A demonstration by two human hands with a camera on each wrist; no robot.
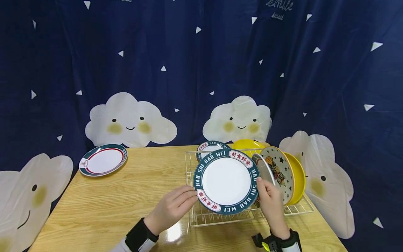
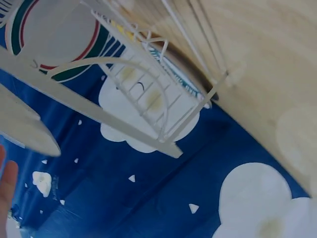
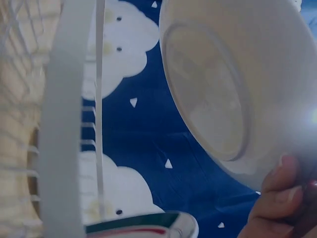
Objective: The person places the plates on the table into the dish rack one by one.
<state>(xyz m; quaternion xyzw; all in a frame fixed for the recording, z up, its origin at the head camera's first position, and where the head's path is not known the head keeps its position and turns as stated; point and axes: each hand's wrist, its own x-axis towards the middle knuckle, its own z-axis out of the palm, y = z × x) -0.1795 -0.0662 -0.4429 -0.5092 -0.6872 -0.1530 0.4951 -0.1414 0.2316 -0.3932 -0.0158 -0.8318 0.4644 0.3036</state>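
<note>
A white plate (image 1: 230, 182) with a teal lettered rim is held up, tilted, above the front of a white wire dish rack (image 1: 225, 222). My right hand (image 1: 272, 206) grips its right edge, thumb on the front face. In the right wrist view those fingers (image 3: 282, 196) lie against the plate's pale underside (image 3: 213, 94). My left hand (image 1: 172, 209) touches the rim at the lower left with fairly straight fingers; its thumb is hidden. The left wrist view catches only its fingers (image 2: 7, 186) beside the plate's edge (image 2: 29, 126).
Right in the rack stand a plate on edge (image 1: 266, 167), a star-patterned dish (image 1: 284, 175) and a yellow dish (image 1: 299, 178). Behind are another teal-rimmed plate (image 1: 204, 146) and a yellow dish (image 1: 247, 144). A red-ringed plate (image 1: 104, 160) lies far left on the wooden table (image 1: 148, 168).
</note>
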